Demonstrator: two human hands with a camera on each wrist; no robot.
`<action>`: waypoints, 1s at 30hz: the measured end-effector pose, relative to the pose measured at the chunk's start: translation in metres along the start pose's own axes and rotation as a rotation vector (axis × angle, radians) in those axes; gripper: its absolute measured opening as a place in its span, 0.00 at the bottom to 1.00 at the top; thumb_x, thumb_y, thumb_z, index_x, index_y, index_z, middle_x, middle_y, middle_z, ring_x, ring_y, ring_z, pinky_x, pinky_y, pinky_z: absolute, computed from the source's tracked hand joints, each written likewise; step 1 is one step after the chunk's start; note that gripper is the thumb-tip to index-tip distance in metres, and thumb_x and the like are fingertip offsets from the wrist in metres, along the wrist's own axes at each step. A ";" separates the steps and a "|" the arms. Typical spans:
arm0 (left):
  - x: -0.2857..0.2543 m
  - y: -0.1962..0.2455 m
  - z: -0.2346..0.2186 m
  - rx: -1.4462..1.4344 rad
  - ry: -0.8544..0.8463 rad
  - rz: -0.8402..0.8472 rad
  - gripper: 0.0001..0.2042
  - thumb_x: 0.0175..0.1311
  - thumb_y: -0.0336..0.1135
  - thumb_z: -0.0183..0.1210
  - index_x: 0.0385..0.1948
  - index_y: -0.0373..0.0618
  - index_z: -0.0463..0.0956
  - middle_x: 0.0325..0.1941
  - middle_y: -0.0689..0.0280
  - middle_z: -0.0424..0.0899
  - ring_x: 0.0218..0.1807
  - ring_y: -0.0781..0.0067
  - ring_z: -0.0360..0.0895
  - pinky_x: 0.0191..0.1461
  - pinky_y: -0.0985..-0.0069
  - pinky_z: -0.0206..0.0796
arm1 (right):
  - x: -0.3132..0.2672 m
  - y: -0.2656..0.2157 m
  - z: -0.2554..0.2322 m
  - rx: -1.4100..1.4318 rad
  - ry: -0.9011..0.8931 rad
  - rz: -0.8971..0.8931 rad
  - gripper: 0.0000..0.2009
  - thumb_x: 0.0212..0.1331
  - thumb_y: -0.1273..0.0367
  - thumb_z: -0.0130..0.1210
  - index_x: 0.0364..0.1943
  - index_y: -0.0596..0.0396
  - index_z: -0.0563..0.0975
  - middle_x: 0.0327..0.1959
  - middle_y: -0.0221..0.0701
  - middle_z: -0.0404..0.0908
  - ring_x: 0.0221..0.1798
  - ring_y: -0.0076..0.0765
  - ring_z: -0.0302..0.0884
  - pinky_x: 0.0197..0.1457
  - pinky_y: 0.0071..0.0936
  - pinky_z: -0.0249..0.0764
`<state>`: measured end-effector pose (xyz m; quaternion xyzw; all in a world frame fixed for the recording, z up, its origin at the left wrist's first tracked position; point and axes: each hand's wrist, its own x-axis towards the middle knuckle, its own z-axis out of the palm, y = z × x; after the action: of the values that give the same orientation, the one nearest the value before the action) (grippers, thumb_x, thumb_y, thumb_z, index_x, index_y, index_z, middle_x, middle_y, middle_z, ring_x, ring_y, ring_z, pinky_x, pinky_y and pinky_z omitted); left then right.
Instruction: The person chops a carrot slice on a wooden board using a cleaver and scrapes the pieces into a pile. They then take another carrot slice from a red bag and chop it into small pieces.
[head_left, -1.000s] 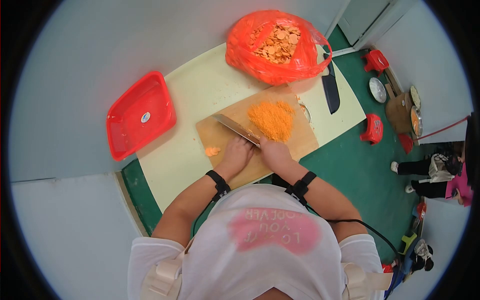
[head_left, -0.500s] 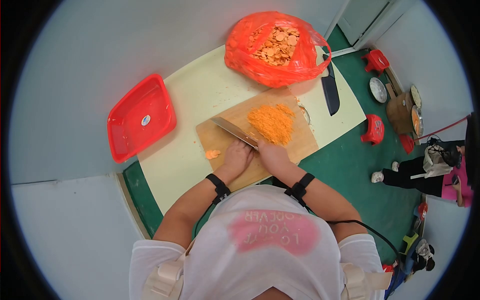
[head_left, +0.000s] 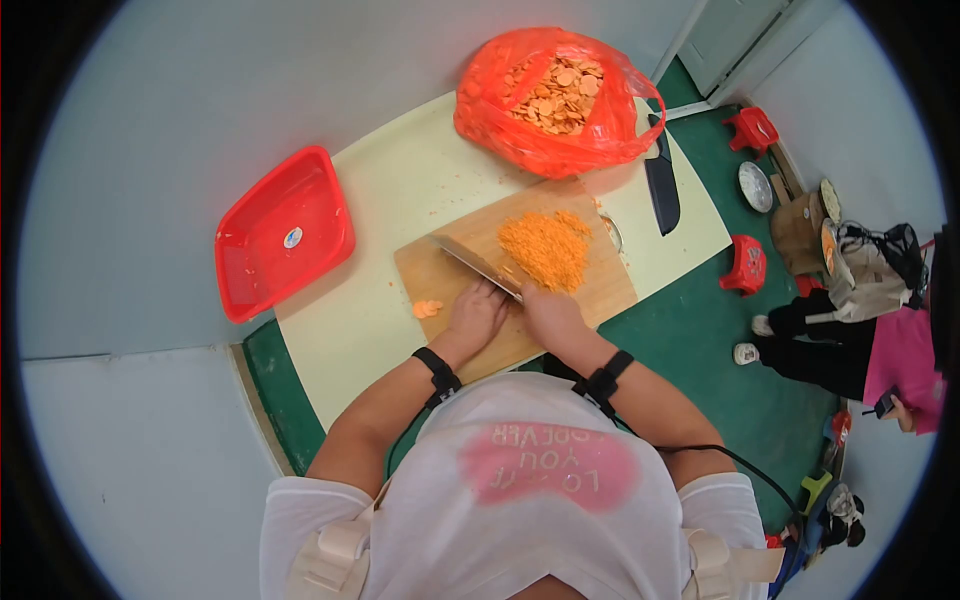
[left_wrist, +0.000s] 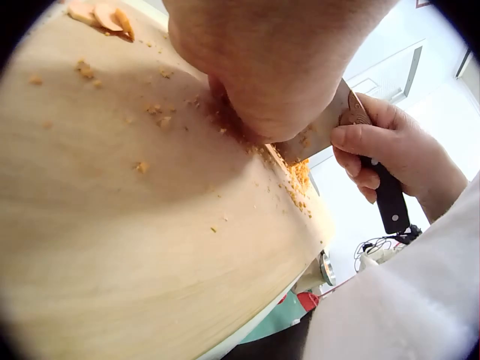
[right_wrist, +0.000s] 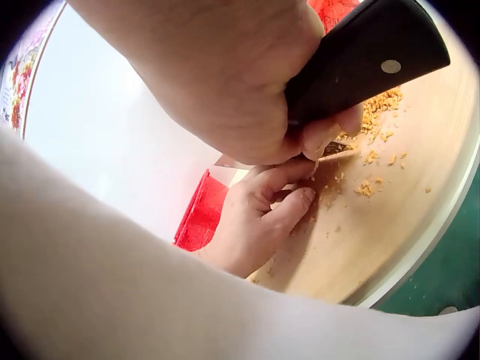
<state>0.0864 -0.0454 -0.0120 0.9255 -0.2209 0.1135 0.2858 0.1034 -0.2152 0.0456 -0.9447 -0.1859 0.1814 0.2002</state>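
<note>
My right hand (head_left: pixel 553 315) grips the black handle of a wide-bladed cleaver (head_left: pixel 475 266) over the wooden cutting board (head_left: pixel 430 262). Beside the blade, my left hand (head_left: pixel 478 314) rests on the board with bent fingers right at the cleaver's flat side. A thin orange edge of carrot slices (left_wrist: pixel 276 156) shows between those fingers and the blade; the rest is hidden under the hand. Beyond the cleaver lies a heap of finely chopped carrot (head_left: pixel 545 248). A few loose carrot slices (head_left: pixel 427 308) lie at the board's left edge.
A red plastic bag (head_left: pixel 520 140) full of carrot slices stands at the table's far side, with a black knife (head_left: pixel 662 190) to its right. At the left is a red basin (head_left: pixel 285 240). Red stools (head_left: pixel 746 265) and another person (head_left: pixel 850 340) are on the floor side.
The cleaver has shifted slightly beside the left fingers, and both hands stay in nearly the same place. The other person at the right has come nearer to the table.
</note>
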 end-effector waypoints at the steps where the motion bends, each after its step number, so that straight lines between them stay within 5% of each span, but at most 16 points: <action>1: -0.002 0.001 0.001 -0.002 -0.002 0.001 0.12 0.54 0.32 0.62 0.40 0.41 0.81 0.41 0.58 0.81 0.48 0.54 0.75 0.51 0.63 0.70 | 0.002 -0.001 -0.001 0.002 -0.005 -0.007 0.06 0.58 0.72 0.50 0.36 0.59 0.73 0.27 0.47 0.81 0.32 0.54 0.82 0.36 0.47 0.76; 30: -0.009 -0.003 0.001 0.031 -0.102 -0.033 0.13 0.55 0.34 0.61 0.42 0.41 0.80 0.45 0.57 0.79 0.49 0.53 0.75 0.51 0.62 0.70 | -0.004 -0.002 -0.002 -0.023 -0.015 -0.017 0.07 0.57 0.71 0.50 0.37 0.59 0.73 0.27 0.47 0.81 0.33 0.55 0.81 0.35 0.48 0.76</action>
<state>0.0806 -0.0407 -0.0177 0.9380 -0.2183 0.0649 0.2614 0.1008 -0.2159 0.0495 -0.9439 -0.1974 0.1848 0.1895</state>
